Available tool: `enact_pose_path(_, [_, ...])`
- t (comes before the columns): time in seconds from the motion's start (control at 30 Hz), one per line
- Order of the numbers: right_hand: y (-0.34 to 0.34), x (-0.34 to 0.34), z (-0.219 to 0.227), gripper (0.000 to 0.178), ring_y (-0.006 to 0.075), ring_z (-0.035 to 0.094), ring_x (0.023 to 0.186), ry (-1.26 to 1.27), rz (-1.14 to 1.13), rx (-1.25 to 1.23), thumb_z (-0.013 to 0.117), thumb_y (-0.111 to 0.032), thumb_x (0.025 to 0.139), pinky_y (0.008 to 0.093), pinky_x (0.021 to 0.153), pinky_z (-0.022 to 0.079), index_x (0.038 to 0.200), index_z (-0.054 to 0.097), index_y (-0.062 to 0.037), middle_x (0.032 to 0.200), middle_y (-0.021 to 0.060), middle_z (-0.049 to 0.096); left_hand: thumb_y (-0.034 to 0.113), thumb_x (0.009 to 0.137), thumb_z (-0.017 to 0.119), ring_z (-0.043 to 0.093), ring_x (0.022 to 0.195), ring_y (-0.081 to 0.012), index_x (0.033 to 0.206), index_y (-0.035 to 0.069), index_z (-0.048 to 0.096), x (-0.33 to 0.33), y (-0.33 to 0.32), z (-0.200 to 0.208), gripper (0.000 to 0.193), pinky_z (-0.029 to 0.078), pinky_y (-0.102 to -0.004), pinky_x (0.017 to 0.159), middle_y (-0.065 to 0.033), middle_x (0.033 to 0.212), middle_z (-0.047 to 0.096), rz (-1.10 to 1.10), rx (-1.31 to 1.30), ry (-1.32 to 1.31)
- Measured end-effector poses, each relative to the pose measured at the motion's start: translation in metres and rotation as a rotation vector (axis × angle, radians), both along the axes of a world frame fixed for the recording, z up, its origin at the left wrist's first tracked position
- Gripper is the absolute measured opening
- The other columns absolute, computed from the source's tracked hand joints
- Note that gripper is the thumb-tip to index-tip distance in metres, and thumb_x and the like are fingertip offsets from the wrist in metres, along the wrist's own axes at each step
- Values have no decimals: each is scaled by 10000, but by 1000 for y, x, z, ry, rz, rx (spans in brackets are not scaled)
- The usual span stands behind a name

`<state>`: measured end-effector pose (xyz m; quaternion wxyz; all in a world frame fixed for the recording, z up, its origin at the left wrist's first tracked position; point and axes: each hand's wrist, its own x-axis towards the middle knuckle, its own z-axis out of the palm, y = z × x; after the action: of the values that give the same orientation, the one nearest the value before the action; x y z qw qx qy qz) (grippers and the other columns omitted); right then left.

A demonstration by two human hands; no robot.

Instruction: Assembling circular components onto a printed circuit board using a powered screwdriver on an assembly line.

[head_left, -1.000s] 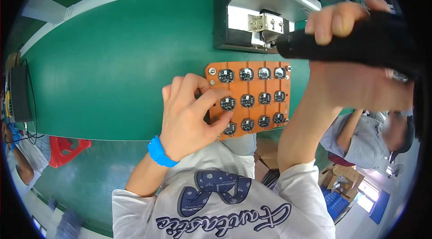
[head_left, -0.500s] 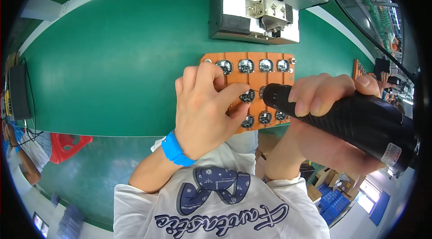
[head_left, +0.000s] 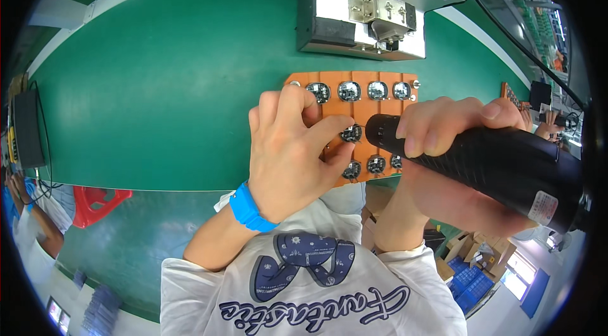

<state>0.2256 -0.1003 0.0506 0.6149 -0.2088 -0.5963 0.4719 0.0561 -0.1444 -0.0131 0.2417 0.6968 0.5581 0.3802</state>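
An orange fixture board (head_left: 364, 110) lies on the green table, with several small round circuit boards set in rows on it. My left hand (head_left: 291, 139), with a blue watch on its wrist, reaches over the board's left side. Its thumb and index finger close around one round circuit board (head_left: 351, 133) in the middle row. My right hand (head_left: 453, 139) is wrapped round a black electric screwdriver (head_left: 500, 162) held nearly level. The screwdriver's nose points left, close to that circuit board; its bit is hard to make out. Part of the fixture's lower left is hidden by my left hand.
Beyond the fixture stands a metal housing (head_left: 361, 41) with a bracketed mechanism on its front. A green table (head_left: 158, 82) stretches left to a black box (head_left: 27, 128). A red stool (head_left: 98, 206) and another person's arm (head_left: 47, 225) are at the left; blue crates (head_left: 467, 282) sit lower right.
The screwdriver has shifted slightly up and left over the fixture with my right hand. My left hand keeps its hold on the same circuit board. The whole view has moved a little.
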Motion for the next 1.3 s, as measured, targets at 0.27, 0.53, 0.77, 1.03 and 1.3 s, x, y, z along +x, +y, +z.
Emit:
enact_pose_path(0.27, [-2, -2, -2, 979, 264, 565, 581, -13, -20, 16, 471, -898, 787, 408, 568, 478, 1214, 490, -17, 760, 137, 587, 136, 597, 881, 434, 866, -227, 943, 175, 787, 0, 2, 1, 361, 370, -354, 765, -30, 932, 438, -7, -2, -5])
enact_pose_path(0.53, [15, 3, 27, 928, 231, 599, 632, -62, 135, 88, 519, -832, 832, 384, 597, 490, 1318, 503, -40, 845, 111, 617, 144, 601, 882, 432, 861, -228, 947, 192, 783, -7, 2, 0, 362, 360, -357, 764, -32, 927, 439, -9, -19, 15])
enact_pose_path(0.77, [52, -6, 68, 927, 234, 595, 741, -173, 205, 66, 548, -776, 808, 400, 709, 483, 1372, 476, -44, 929, 100, 600, 154, 598, 878, 438, 858, -235, 954, 196, 783, -10, 3, 2, 371, 357, -363, 762, -36, 940, 448, -16, 13, -15])
enact_pose_path(1.03, [65, -26, 72, 947, 238, 576, 741, -210, 195, 70, 506, -768, 824, 412, 720, 467, 1415, 430, -32, 928, 108, 583, 151, 606, 856, 451, 888, -247, 939, 203, 772, -24, 9, 8, 347, 364, -387, 762, -28, 947, 453, -8, 22, -43])
enact_pose_path(1.3, [-8, -3, 39, 815, 216, 557, 606, -148, 27, 130, 540, -689, 898, 395, 571, 469, 1362, 468, -24, 836, 99, 575, 149, 605, 850, 459, 910, -260, 915, 233, 750, -2, -1, -11, 336, 362, -404, 746, -21, 939, 436, 18, 59, -44])
